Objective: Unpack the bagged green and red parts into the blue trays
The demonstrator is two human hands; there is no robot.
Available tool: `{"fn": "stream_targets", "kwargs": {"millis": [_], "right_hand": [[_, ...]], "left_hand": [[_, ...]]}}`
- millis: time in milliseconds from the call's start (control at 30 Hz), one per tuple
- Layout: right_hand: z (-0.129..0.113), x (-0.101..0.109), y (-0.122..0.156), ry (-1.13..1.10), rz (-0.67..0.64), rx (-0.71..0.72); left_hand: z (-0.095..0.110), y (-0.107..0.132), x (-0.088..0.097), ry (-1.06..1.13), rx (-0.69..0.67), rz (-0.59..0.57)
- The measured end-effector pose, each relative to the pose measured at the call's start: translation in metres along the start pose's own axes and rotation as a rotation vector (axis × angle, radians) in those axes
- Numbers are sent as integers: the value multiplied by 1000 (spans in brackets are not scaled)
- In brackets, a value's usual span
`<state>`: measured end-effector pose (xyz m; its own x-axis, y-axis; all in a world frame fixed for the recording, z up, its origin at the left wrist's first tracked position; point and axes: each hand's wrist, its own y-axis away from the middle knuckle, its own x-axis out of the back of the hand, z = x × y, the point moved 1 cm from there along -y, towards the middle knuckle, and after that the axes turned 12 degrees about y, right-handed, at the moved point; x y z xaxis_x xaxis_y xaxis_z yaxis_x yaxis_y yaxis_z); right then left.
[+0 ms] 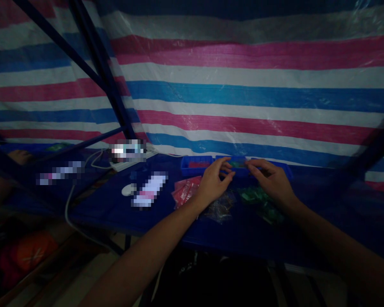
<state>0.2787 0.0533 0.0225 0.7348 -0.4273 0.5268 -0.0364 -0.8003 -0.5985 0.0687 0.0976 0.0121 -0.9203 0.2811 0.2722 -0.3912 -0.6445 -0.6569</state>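
My left hand point(215, 179) is over the table in front of the blue bins, its fingers bent and the thumb apart, with nothing visible in it. My right hand point(270, 177) is opposite, thumb and forefinger pinched together at the edge of the middle blue bin point(233, 172). What is in that pinch is too dark and small to make out. A greenish patch shows in the bin between my hands. Below my right hand lie green packets point(254, 196). Clear plastic bags point(220, 209) lie under my left wrist, and pink-red packets point(185, 190) lie to its left.
A blue bin with red contents point(196, 165) stands at the back. On the blue table point(105, 211) are a blurred-out phone point(150, 189), a round white object point(127, 190) and a power strip point(132, 161). Metal posts point(115, 102) and another person's hand point(21, 156) are at left.
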Motion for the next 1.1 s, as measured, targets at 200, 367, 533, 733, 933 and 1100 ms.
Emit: {"fn": "stream_targets", "kwargs": {"millis": [200,367,533,733,933,1100], "right_hand": [[23,19,-12,561,184,175],[42,22,-16,712,83,193],[16,5,-6,444,-135,364],[-25,-26,22,153,-520,582],[-28,-36,29,115,-550,536],[-23,-32,26,95,-495,499]], "left_hand": [[1,4,9,-406,-111,-187],[-3,4,16,-574,-88,-242],[-5,3,19,-637,-79,-217],[-6,5,18,-662,-61,-216],[-7,4,18,-657,-45,-200],[-7,4,18,-640,-43,-191]]}}
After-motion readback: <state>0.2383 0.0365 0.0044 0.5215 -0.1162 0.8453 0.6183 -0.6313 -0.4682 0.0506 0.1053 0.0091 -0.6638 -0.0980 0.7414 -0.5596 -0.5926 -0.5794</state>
